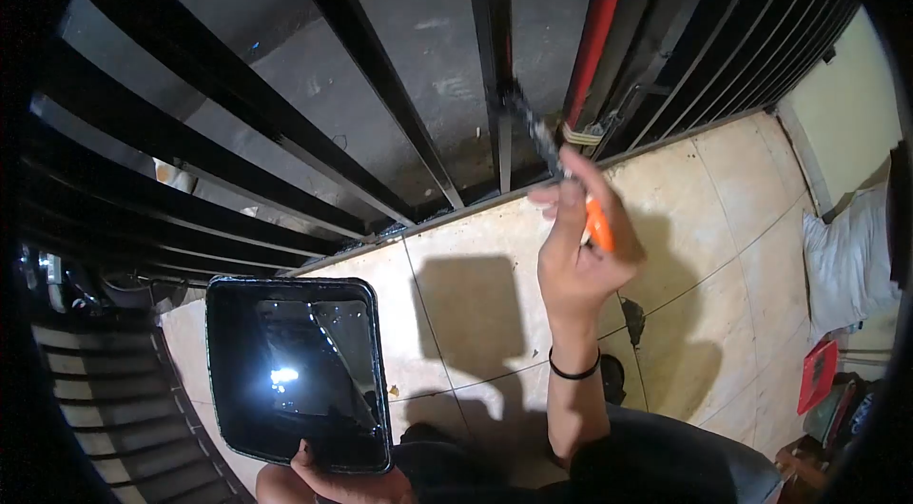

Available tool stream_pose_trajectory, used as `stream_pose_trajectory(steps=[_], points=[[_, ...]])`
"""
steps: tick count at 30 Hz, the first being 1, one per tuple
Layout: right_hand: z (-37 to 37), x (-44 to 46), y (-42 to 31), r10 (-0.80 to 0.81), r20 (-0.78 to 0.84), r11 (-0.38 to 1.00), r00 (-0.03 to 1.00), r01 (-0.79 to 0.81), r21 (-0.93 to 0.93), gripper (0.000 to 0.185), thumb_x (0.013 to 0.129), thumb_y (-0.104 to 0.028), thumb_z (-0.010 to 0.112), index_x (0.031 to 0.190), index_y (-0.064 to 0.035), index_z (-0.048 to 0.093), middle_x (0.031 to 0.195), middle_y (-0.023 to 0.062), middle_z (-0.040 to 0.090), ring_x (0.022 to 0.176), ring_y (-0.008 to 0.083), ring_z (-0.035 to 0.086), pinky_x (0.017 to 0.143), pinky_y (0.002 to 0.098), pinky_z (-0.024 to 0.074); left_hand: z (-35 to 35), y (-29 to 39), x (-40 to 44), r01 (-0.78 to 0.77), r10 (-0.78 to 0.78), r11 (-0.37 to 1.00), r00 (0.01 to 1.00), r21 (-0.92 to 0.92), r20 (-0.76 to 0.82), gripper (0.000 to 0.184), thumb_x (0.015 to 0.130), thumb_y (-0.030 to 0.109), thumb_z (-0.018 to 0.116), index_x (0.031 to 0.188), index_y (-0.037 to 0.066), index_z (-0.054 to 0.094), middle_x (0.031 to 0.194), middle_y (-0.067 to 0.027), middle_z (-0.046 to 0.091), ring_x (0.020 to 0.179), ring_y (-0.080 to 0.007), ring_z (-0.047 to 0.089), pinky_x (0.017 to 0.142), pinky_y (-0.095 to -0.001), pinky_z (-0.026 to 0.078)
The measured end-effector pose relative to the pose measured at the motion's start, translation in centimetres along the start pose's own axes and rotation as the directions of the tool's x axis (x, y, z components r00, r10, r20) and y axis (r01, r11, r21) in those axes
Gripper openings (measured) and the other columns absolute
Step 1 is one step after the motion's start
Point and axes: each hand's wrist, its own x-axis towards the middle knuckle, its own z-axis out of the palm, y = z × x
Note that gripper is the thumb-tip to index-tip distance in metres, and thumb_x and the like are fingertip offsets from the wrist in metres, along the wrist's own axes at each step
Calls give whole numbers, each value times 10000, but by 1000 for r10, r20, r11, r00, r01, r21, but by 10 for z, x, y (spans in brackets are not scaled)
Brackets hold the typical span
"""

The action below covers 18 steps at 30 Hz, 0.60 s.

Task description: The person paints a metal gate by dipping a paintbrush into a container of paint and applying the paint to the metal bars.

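My right hand (585,238) is closed round a paintbrush with an orange handle (598,225). The brush's dark, wet-looking bristle end (528,119) reaches up and left to a black metal bar (490,48) of the gate, and appears to touch it. At the lower left my left hand (342,483) grips the near edge of a square black tray (214,361), thumb over the rim. Shiny black liquid lies in the tray and reflects a bright light. Right of the painted bar stands a bar with a red face (601,24).
Beige floor tiles (742,181) with dark stains run below the gate. A white sack (846,261) leans at the right wall, with a red object (817,377) below it. My dark-clothed leg (685,456) is at the bottom. More black bars curve along both sides.
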Motion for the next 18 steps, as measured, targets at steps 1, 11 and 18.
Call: stream_pose_trajectory(steps=[1, 11, 18], points=[[2, 17, -7, -26, -36, 999, 999, 27, 41, 175, 980, -45, 683, 1139, 1, 739, 1004, 130, 781, 733, 196, 769, 629, 279, 591, 19, 22, -4, 9, -9, 1000, 1000, -15, -1, 384, 955, 258, 653, 1262, 61, 534, 1160, -118, 637, 1067, -239, 681, 833, -328, 615], [-11, -14, 23, 86, 70, 996, 994, -88, 26, 238, 1004, -62, 649, 1229, -7, 704, 969, 138, 785, 709, 191, 772, 649, 282, 583, 24, 39, 2, 75, -87, 976, 995, -205, -49, 366, 962, 288, 633, 1234, 55, 557, 1138, -116, 646, 1041, -231, 676, 829, -332, 608], [-9, 46, -32, -137, -103, 981, 985, 150, 125, 302, 1055, -244, 631, 1252, -21, 682, 962, 131, 789, 695, 167, 767, 620, 280, 583, 10, 37, 4, 141, -158, 962, 986, -236, -58, 361, 968, 309, 619, 1214, 50, 573, 1122, -115, 653, 1024, -225, 673, 827, -335, 603]])
